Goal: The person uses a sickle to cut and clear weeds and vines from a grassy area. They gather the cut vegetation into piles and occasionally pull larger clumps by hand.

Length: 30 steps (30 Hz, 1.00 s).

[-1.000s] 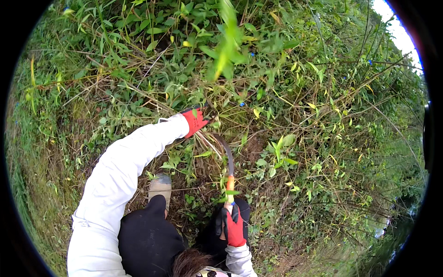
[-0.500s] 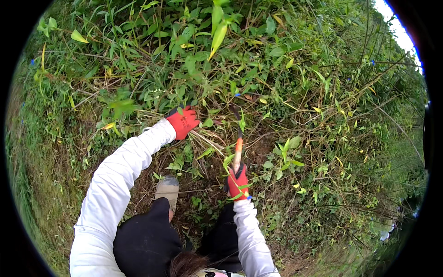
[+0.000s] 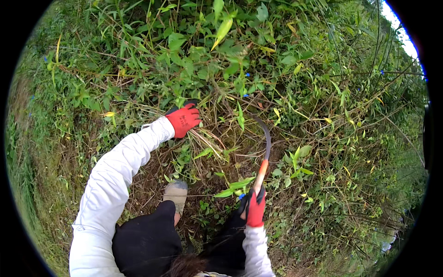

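In a red and black work glove, my left hand is closed round a bunch of plant stems, whose pale ends stick out to the right below the fingers. My right hand, gloved alike, grips the wooden handle of a sickle. Its dark curved blade arcs up and to the left, the tip close to the weeds right of my left hand. The handle is orange near the blade. A leafy sprig with a blue flower lies just left of my right hand.
Dense green weeds rise ahead and to both sides. Thin dry stalks lean in at the right. My shoe rests on brown soil with cut stems, below my left hand.
My right hand has drawn the sickle back toward me and to the right, and the curved blade now shows whole. My left hand keeps its hold almost unmoved.
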Each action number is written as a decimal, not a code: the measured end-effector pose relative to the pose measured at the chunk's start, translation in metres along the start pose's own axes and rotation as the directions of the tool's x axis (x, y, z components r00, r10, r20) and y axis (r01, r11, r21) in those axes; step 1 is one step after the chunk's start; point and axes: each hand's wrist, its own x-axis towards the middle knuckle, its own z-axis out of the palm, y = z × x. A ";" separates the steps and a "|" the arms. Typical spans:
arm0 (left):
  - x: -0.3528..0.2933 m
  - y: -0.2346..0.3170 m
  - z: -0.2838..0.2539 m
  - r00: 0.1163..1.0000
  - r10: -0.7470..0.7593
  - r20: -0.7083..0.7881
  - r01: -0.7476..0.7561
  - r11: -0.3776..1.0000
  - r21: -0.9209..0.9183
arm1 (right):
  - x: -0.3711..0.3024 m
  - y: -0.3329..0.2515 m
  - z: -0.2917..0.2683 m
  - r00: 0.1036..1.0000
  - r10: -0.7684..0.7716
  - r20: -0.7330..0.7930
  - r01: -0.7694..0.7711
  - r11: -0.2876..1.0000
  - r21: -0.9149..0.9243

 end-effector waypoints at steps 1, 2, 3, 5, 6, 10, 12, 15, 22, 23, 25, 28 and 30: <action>0.005 0.003 -0.001 1.000 -0.002 0.006 0.002 1.000 -0.006 | 0.035 0.000 0.008 0.996 -0.072 0.051 0.072 0.997 -0.003; 0.005 0.005 0.000 1.000 -0.009 0.003 0.009 1.000 -0.018 | 0.069 0.001 0.019 0.984 -0.142 0.107 0.142 0.990 0.004; 0.002 0.007 0.001 1.000 -0.020 0.005 0.020 0.999 -0.030 | 0.094 -0.003 0.034 0.942 -0.248 0.228 0.252 0.968 0.011; 0.002 0.011 0.005 1.000 -0.031 0.000 0.031 0.998 -0.051 | 0.127 -0.011 0.061 0.964 -0.019 0.266 0.050 0.993 -0.109; 0.010 0.013 0.003 1.000 -0.023 -0.021 0.022 0.998 -0.054 | 0.148 0.003 0.066 0.960 -0.164 0.227 0.228 0.929 -0.293; -0.013 0.015 0.008 0.997 -0.069 -0.042 0.065 0.993 -0.102 | 0.098 0.022 0.086 0.978 -0.075 0.196 0.140 0.928 -0.345; 0.010 0.022 -0.010 0.996 -0.090 -0.007 0.088 0.985 -0.149 | 0.076 0.094 0.031 0.979 -0.188 0.079 0.203 0.937 -0.284; -0.004 0.022 -0.005 0.994 -0.104 0.026 0.107 0.985 -0.134 | -0.015 0.117 -0.008 0.992 -0.021 0.128 0.018 1.000 0.023; -0.002 0.025 0.000 0.992 -0.121 0.036 0.123 0.989 -0.078 | 0.008 0.091 0.016 0.999 -0.051 0.000 0.049 0.968 -0.246; -0.001 0.024 0.000 0.992 -0.118 0.045 0.122 0.989 -0.085 | 0.016 0.081 0.017 0.993 -0.115 0.021 0.117 0.980 -0.163; -0.004 0.021 0.000 0.992 -0.119 0.027 0.121 0.991 -0.060 | 0.028 0.054 0.030 0.986 -0.161 0.041 0.156 0.983 0.091; -0.002 0.021 -0.003 0.994 -0.107 0.014 0.107 0.994 -0.023 | 0.071 0.026 0.052 0.960 0.035 0.276 -0.076 0.987 0.142; 0.006 0.024 -0.008 0.994 -0.111 -0.016 0.110 0.993 -0.045 | 0.104 0.009 0.064 0.924 -0.169 0.342 0.271 0.922 -0.276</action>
